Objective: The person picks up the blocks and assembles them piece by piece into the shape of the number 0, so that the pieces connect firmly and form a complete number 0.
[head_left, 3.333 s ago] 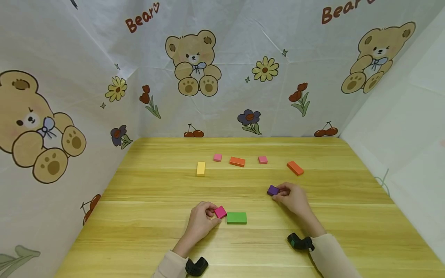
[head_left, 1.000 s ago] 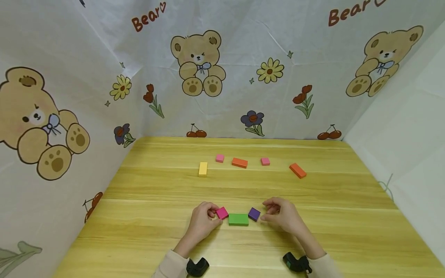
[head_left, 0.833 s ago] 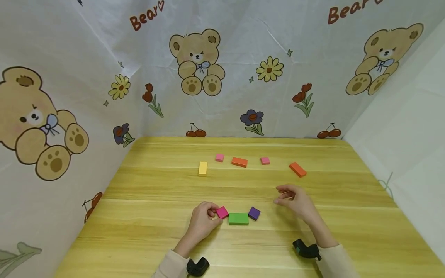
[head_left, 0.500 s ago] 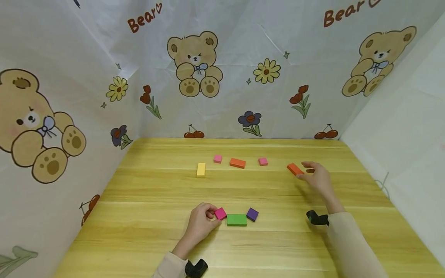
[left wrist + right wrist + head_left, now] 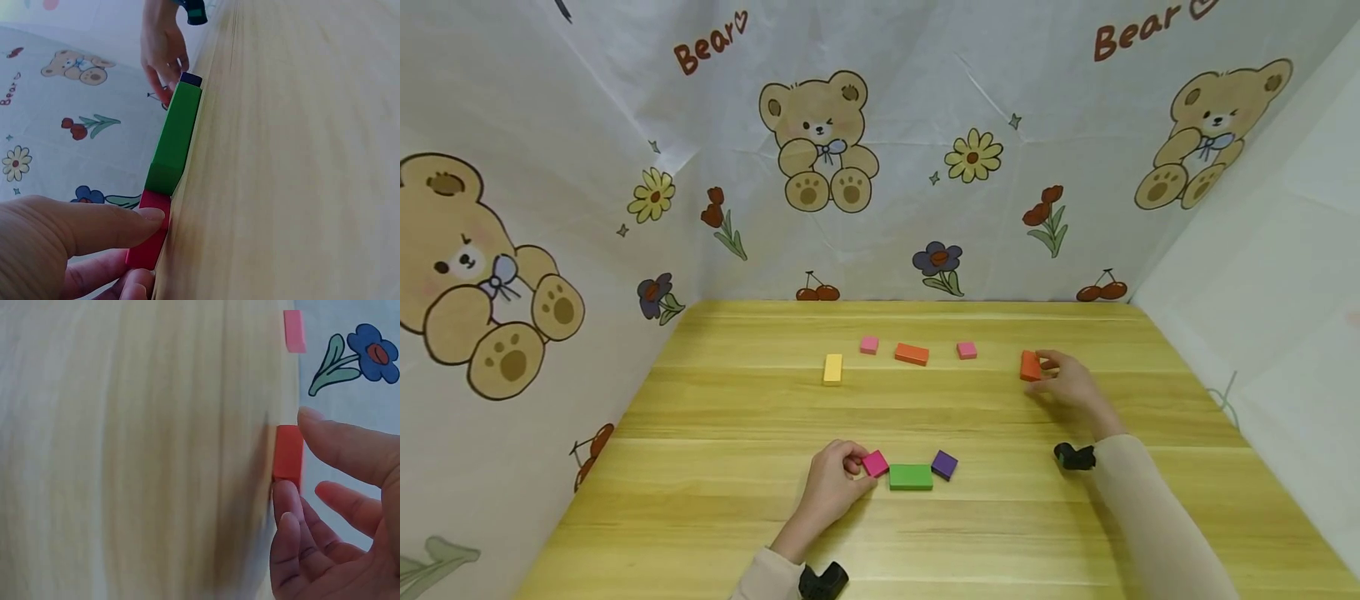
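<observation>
Left hand (image 5: 831, 482) pinching a magenta block (image 5: 875, 464), right hand (image 5: 1067, 383) at the far-right orange block (image 5: 1028, 366).

The left fingers are nearly together, with the magenta block between thumb and fingers; its corner meets the left end of a green block (image 5: 911, 477), and a purple block (image 5: 944, 465) sits turned at the green block's other end. The right fingers are parted by the width of the orange block and curl around its right end, though how firmly they grip I cannot tell; that block lies near the back right of the wooden worktop (image 5: 760, 408). Farther left in the back area are a right pink block (image 5: 967, 350), a middle orange block (image 5: 912, 355), a left pink block (image 5: 869, 345) and a yellow block (image 5: 832, 369).
</observation>
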The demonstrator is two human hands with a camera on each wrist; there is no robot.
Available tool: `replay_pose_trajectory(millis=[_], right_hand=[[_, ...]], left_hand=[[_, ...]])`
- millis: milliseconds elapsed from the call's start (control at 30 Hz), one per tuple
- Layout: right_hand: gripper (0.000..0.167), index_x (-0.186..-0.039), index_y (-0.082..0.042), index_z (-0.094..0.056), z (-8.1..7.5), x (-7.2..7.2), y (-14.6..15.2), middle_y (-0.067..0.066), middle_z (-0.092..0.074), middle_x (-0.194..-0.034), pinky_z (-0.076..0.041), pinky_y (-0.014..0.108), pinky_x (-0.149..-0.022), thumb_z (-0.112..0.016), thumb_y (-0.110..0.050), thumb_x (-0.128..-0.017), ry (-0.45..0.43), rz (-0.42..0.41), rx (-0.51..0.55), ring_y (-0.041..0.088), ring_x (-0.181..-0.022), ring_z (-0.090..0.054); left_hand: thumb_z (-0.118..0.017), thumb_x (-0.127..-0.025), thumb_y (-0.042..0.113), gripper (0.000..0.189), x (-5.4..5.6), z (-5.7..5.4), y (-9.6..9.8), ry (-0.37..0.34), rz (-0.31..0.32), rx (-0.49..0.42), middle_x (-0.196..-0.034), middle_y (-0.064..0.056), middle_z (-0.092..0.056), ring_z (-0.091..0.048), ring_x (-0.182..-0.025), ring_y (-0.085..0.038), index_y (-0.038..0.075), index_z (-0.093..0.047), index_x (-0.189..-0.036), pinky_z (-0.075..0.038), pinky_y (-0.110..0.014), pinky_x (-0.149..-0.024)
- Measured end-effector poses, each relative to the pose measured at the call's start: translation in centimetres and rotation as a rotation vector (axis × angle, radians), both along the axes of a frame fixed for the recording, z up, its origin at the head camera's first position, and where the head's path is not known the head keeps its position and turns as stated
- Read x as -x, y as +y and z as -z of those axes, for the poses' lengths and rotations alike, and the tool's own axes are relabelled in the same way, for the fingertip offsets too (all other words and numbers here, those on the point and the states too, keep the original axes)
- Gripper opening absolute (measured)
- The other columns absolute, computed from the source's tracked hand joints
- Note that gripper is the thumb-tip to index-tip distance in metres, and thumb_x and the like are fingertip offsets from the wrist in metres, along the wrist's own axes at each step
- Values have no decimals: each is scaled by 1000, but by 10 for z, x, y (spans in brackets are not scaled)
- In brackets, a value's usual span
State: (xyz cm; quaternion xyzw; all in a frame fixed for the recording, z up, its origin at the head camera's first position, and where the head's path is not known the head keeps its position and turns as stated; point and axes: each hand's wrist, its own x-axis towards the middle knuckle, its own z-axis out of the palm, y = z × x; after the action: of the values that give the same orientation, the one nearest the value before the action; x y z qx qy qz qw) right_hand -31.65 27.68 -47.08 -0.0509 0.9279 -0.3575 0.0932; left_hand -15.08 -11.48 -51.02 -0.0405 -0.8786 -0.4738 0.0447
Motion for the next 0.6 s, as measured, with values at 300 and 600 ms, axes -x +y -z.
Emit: replay_pose_trajectory(millis=[300, 600], right_hand=[[83, -150, 10, -23, 8, 8, -3, 35, -47, -133, -43, 54, -99, -71, -22, -89, -17, 51, 8, 47, -120, -47], [73, -146, 10, -32, 12, 15, 0, 32, -52, -129, -53, 36, -82, -69, -20, -90, -2, 66, -3, 41, -111, -55]], left_hand=[[-85, -70, 5, 26, -1, 1, 0, 1, -2, -4, -79, 0, -58, -50, -68, -5, 5, -70, -92, -45, -18, -60], [-85, -69, 5, 26, 0, 1, -1, 24, -1, 5, -79, 1, -58, -49, -67, -3, 5, -70, -90, -45, -17, -59]])
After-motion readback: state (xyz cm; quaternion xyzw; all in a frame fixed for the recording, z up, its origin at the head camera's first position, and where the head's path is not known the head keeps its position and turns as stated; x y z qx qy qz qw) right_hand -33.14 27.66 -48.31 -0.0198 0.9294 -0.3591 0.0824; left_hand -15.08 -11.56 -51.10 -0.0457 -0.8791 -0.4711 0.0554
